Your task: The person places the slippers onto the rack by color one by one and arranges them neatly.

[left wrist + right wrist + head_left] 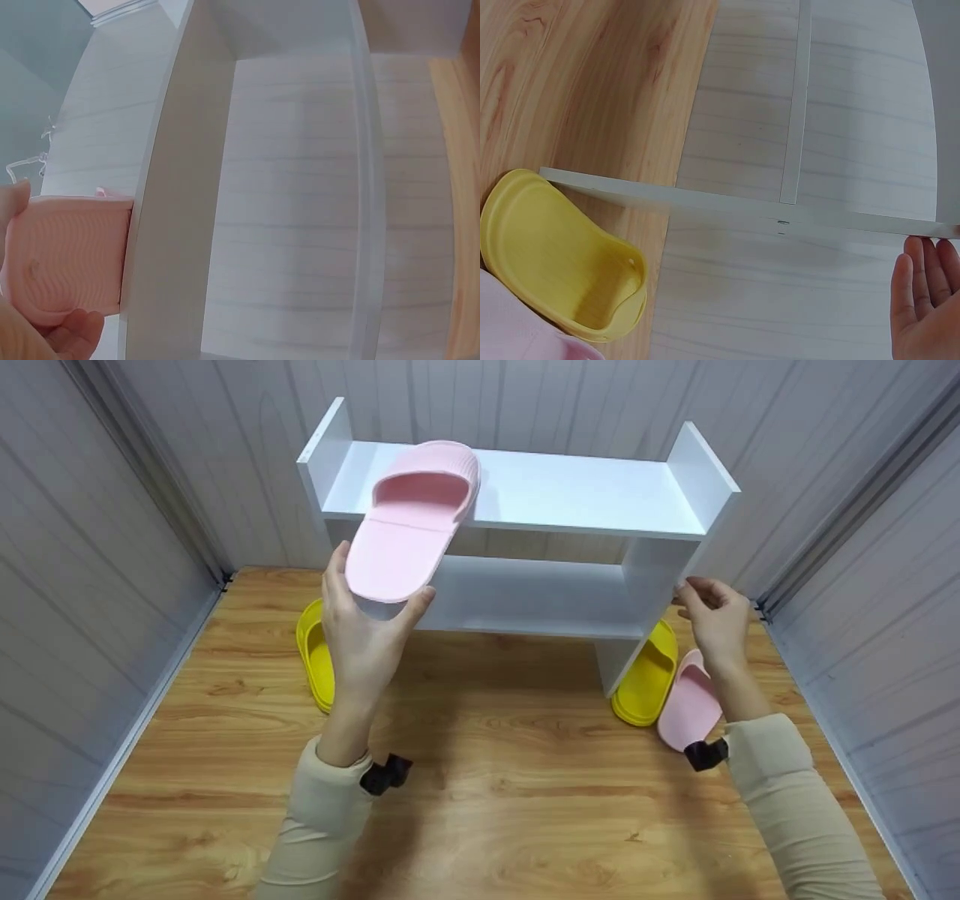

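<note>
My left hand point(367, 645) grips a pink slipper point(397, 551) by its heel, thumb on one side and fingers on the other. The slipper's toe end overlaps the top board of a white shelf rack point(570, 495) in the head view. From the left wrist, the slipper's ridged sole point(71, 255) shows right at the board's edge. My right hand point(716, 619) is beside the rack's right side panel. In the right wrist view its fingertips point(915, 247) are right at that panel point(727, 202), with nothing in the palm.
A yellow slipper point(645, 679) and another pink slipper point(688, 709) lie on the wooden floor point(510, 780) right of the rack. One more yellow slipper point(319, 667) lies at the left, partly behind my left hand. Panelled walls point(97, 510) enclose the back and both sides.
</note>
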`<state>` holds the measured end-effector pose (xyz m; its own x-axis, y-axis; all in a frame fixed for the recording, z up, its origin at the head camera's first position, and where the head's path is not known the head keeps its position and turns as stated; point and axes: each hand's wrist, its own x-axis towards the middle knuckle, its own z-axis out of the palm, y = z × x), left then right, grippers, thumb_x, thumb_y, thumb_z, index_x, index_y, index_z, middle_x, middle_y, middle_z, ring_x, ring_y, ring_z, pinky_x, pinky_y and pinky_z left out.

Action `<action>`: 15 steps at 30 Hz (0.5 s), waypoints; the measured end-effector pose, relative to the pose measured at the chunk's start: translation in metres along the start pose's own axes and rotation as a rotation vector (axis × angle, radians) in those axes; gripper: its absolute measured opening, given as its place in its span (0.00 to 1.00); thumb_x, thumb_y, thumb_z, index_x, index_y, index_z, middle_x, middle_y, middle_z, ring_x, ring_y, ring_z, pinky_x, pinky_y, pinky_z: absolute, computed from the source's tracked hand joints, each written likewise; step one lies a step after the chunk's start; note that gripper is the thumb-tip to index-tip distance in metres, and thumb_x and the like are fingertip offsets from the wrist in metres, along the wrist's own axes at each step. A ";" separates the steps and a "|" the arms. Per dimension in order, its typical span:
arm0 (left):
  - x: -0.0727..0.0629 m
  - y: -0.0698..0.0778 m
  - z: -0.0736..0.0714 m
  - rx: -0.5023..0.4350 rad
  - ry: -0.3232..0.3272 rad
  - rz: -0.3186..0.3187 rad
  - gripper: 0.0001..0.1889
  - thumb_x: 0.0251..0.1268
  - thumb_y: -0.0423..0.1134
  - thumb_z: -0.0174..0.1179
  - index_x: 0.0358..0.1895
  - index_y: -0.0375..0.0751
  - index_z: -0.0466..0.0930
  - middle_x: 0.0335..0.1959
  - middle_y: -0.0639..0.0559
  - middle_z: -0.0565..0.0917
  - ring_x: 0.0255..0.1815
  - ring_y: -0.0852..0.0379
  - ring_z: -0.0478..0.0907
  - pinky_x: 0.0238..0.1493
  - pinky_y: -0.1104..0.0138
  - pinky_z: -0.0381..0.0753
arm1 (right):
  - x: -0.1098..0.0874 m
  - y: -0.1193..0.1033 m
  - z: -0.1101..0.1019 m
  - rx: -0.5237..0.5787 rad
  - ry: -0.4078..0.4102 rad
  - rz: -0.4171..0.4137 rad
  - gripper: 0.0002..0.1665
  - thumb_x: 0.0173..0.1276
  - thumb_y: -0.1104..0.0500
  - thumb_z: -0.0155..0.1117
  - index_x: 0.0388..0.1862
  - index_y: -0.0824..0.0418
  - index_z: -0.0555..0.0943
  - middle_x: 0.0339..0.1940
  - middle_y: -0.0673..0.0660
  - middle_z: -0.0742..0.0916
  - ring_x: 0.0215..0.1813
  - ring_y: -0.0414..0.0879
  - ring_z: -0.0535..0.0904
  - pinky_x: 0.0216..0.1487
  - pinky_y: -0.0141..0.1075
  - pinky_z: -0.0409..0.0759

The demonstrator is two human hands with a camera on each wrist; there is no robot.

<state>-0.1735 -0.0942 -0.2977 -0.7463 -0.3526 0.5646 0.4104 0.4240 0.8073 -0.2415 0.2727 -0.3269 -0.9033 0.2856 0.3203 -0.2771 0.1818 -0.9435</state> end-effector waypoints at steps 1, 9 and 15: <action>-0.001 0.001 0.000 -0.010 -0.009 0.000 0.47 0.40 0.50 0.69 0.62 0.31 0.55 0.59 0.45 0.63 0.57 0.56 0.59 0.57 0.64 0.55 | 0.001 0.002 -0.001 -0.003 -0.002 0.001 0.11 0.59 0.63 0.61 0.36 0.71 0.78 0.27 0.54 0.82 0.30 0.42 0.78 0.30 0.26 0.75; -0.003 0.011 0.005 -0.077 -0.015 0.011 0.42 0.44 0.37 0.68 0.62 0.26 0.55 0.58 0.37 0.62 0.57 0.48 0.58 0.58 0.59 0.53 | 0.007 0.014 -0.005 -0.032 -0.003 -0.003 0.14 0.59 0.60 0.61 0.40 0.69 0.78 0.31 0.56 0.82 0.33 0.43 0.78 0.32 0.26 0.75; 0.000 0.003 0.016 -0.057 0.025 0.043 0.44 0.42 0.45 0.69 0.62 0.29 0.57 0.55 0.43 0.66 0.55 0.53 0.60 0.56 0.60 0.56 | 0.006 0.012 -0.004 -0.064 -0.001 0.021 0.16 0.60 0.60 0.60 0.42 0.71 0.77 0.32 0.55 0.82 0.35 0.46 0.78 0.33 0.26 0.75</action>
<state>-0.1808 -0.0797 -0.2977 -0.7142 -0.3562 0.6025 0.4717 0.3910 0.7903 -0.2494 0.2805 -0.3361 -0.9091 0.2889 0.3002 -0.2366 0.2352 -0.9427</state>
